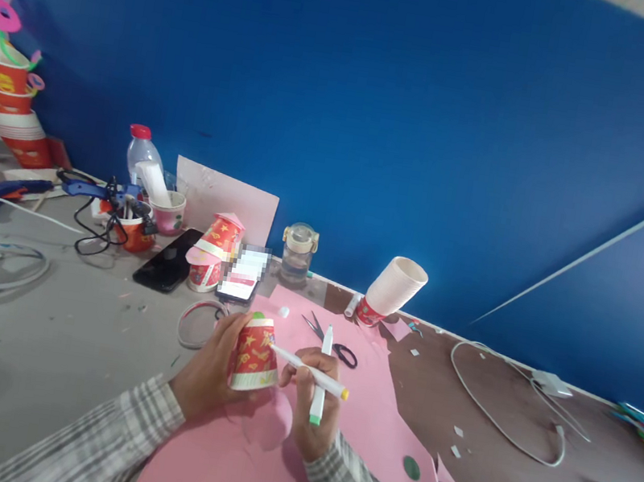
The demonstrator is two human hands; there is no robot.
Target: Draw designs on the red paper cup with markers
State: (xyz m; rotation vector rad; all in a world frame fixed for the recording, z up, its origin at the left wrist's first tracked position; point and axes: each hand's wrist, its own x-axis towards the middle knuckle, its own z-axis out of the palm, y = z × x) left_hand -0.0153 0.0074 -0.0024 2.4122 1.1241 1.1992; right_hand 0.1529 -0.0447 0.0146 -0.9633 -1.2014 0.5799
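My left hand [213, 366] is wrapped round a red paper cup [256, 354] with gold figures, turned bottom up; a bit of green shows at its top. In my right hand [317, 403] are two pens: a white marker with a yellow end [310, 371], its tip at the cup's side, and a white marker with a green end [320, 383] held across the fingers. Below both hands lies a large pink paper sheet [351, 441]. A round pink paper piece [272, 420] sits just under the cup. Scissors [336, 345] rest on the sheet beyond my right hand.
A leaning stack of paper cups [393, 289] and a lidded glass jar [298, 253] stand by the blue wall. A decorated cup figure [213, 252], a black phone [168, 259] and a lit phone [243, 273] are behind my left hand. Glue guns [16, 188] lie left, a white cable [504, 425] right.
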